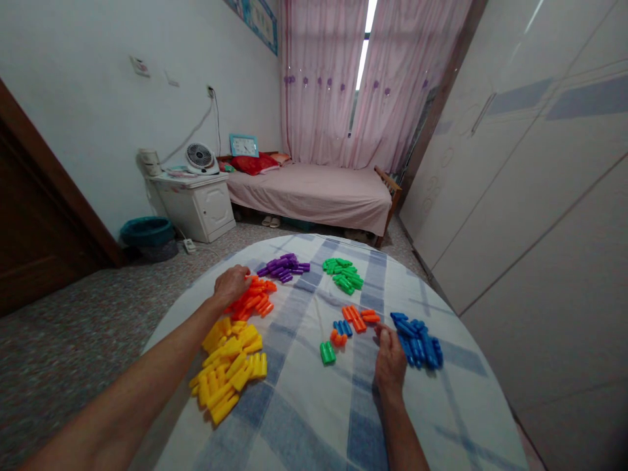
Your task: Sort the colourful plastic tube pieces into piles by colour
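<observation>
My left hand (232, 286) is at the upper left edge of a pile of orange plastic building blocks (252, 299), its fingers curled against a block there. My right hand (391, 361) rests low over the cloth, fingers bent together, between a few orange blocks (354, 318) and a pile of blue blocks (417, 341); what its fingertips hold, if anything, is hidden. Left of it lie a small blue piece (343, 328), a rounded orange piece (338, 338) and a green piece (328, 353). Yellow blocks (228, 363) are heaped below my left hand.
Purple blocks (283, 267) and green blocks (345, 275) lie at the far side of the round table, on a checked tablecloth (309, 418). Beyond are a bed (314, 190), a white cabinet (210, 209), a bin (150, 239) and, at right, a wardrobe (530, 196).
</observation>
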A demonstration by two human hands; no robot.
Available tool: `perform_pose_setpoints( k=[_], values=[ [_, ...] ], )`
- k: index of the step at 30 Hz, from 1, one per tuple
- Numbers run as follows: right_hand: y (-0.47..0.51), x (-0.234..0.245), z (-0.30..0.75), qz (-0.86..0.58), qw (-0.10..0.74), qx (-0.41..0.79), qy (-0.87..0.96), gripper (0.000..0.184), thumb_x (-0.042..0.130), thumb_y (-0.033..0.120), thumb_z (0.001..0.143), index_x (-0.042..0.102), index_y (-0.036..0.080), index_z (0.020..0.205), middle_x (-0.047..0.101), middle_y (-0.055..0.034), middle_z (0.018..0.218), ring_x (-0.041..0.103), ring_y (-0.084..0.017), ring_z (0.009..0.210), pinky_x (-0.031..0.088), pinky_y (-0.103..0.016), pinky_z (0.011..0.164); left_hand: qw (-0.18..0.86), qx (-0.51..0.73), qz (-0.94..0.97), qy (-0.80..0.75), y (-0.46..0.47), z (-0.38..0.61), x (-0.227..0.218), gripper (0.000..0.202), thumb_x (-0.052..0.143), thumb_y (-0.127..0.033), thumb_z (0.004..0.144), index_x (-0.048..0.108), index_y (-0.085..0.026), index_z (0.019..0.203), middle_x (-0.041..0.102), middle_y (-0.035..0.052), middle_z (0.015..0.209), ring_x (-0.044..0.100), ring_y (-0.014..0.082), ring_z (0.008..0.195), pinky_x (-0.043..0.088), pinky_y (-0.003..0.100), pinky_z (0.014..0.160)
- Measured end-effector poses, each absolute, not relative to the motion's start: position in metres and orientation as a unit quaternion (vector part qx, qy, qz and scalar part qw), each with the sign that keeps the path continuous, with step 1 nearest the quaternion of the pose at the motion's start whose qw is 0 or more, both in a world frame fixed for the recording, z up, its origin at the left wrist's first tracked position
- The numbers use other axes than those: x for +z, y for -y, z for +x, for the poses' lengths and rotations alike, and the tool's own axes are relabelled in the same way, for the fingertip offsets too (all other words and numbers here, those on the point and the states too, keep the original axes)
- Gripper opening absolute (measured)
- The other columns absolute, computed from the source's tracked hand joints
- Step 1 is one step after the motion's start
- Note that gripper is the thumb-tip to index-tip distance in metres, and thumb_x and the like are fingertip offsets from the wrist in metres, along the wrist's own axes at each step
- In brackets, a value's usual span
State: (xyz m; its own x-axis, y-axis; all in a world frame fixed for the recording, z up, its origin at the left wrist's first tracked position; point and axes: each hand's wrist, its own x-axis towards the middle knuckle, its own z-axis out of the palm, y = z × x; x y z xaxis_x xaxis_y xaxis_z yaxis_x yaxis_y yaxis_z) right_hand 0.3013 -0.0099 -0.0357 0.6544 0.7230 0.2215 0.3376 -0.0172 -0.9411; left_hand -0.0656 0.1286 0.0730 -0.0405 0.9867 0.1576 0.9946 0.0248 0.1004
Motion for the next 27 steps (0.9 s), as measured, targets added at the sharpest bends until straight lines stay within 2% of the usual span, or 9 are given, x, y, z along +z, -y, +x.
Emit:
perform_pose_setpoints(
  k=[4,7,9,13,15,18,22,27],
  values=[
    [0.011,-0.033,0.300,-0.700,0.577,0.179,0.380,0.047,0.036,0.053,0.086,0.065,0.020,0.102,0.068,-0.0075,0.100,0.062,-0.021,0.088,0.045,-0.034,0.081,0.016,-0.065,-0.697,0.713,-0.123,-0.060,0.070,0.033,0.044,-0.032,0.083,0.067,-0.019,0.102,0.070,0.0080,0.105,0.063,0.0221,0.094,0.046,0.026,0.072],
    [0.013,-0.029,0.297,-0.706,0.570,0.186,0.377,0.047,0.035,0.053,0.086,0.064,0.020,0.102,0.067,-0.0077,0.100,0.062,-0.021,0.087,0.044,-0.035,0.082,0.045,-0.098,-0.712,0.694,-0.119,-0.046,0.073,0.033,0.041,-0.029,0.084,0.067,-0.017,0.102,0.068,0.0094,0.107,0.061,0.0238,0.099,0.047,0.030,0.079],
    [0.014,-0.026,0.295,-0.706,0.573,0.186,0.372,0.047,0.034,0.053,0.086,0.064,0.020,0.102,0.067,-0.0079,0.101,0.062,-0.021,0.088,0.044,-0.035,0.082,0.048,-0.152,-0.744,0.649,-0.116,-0.028,0.076,0.031,0.042,-0.028,0.085,0.066,-0.016,0.100,0.067,0.0092,0.106,0.060,0.0234,0.101,0.046,0.032,0.086],
    [0.013,-0.027,0.294,-0.706,0.577,0.189,0.365,0.048,0.033,0.054,0.087,0.064,0.021,0.102,0.067,-0.0073,0.104,0.061,-0.022,0.094,0.044,-0.035,0.085,-0.024,-0.233,-0.837,0.494,-0.106,0.041,0.080,0.025,0.047,-0.024,0.085,0.064,-0.016,0.101,0.065,0.0080,0.108,0.059,0.0198,0.103,0.045,0.031,0.094],
    [0.012,-0.029,0.294,-0.703,0.581,0.194,0.362,0.048,0.032,0.054,0.087,0.063,0.021,0.104,0.067,-0.0073,0.104,0.061,-0.021,0.094,0.044,-0.035,0.086,-0.052,-0.217,-0.882,0.416,-0.099,0.084,0.078,0.024,0.050,-0.024,0.085,0.064,-0.016,0.103,0.063,0.0087,0.111,0.057,0.0194,0.106,0.043,0.032,0.097],
    [0.012,-0.030,0.295,-0.686,0.599,0.194,0.364,0.049,0.032,0.054,0.087,0.063,0.019,0.104,0.067,-0.0081,0.104,0.061,-0.021,0.094,0.045,-0.034,0.085,-0.071,-0.119,-0.926,0.352,-0.091,0.146,0.069,0.030,0.054,-0.029,0.084,0.061,-0.019,0.111,0.058,0.0092,0.119,0.053,0.0217,0.112,0.044,0.035,0.096],
    [0.013,-0.028,0.295,-0.668,0.613,0.198,0.372,0.050,0.033,0.054,0.088,0.063,0.018,0.105,0.067,-0.0090,0.107,0.061,-0.021,0.099,0.045,-0.034,0.087,-0.085,-0.074,-0.927,0.356,-0.086,0.200,0.049,0.032,0.058,-0.039,0.080,0.063,-0.020,0.105,0.058,0.0110,0.116,0.056,0.0259,0.108,0.049,0.039,0.086],
    [0.014,-0.027,0.293,-0.672,0.610,0.197,0.370,0.050,0.034,0.054,0.088,0.063,0.018,0.106,0.067,-0.0090,0.106,0.061,-0.021,0.099,0.045,-0.034,0.088,-0.088,-0.057,-0.911,0.400,-0.089,0.219,0.032,0.027,0.058,-0.036,0.080,0.063,-0.018,0.099,0.060,0.0116,0.110,0.058,0.0258,0.105,0.049,0.036,0.083]
  ],
)
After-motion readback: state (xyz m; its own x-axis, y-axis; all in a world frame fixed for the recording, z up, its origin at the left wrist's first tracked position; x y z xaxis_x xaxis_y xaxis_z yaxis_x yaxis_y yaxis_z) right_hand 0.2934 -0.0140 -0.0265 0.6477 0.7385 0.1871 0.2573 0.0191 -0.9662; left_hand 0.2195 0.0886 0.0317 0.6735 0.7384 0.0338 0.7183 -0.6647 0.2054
